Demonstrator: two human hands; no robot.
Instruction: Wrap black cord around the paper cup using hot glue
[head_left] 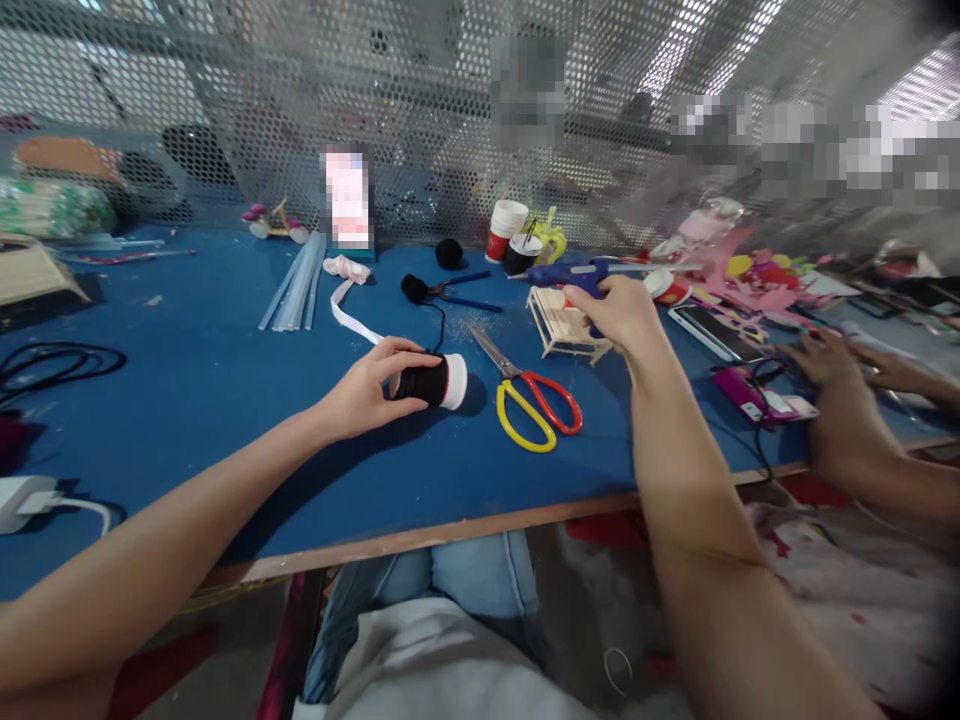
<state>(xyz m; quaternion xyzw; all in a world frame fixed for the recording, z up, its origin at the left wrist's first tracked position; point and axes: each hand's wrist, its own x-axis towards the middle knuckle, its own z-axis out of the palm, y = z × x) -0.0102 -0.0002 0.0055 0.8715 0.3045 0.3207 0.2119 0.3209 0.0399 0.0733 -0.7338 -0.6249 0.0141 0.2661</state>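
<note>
The fingers of the left hand are curled round a black spool that lies on its side on the blue bench, its white end facing right; the thumb is hidden behind it. The fingers of the right hand are closed on the grip of a blue glue gun held just above the bench. The hand covers the grip, so only the barrel shows. Just below the gun stands a small wooden stick frame, partly hidden by the hand. Between the two hands lie scissors with one yellow and one red handle, blades pointing away, near the spool but apart from it. Farther back are a white ribbon, clear glue sticks, a black pompom and paper cups against a perforated metal screen. On the right another person's hands rest by a phone — blurred, details hard to tell. The bench's wooden front edge runs just below the forearms; open blue surface lies left of the spool, out to a black cord and a white plug cut off by the frame.
</note>
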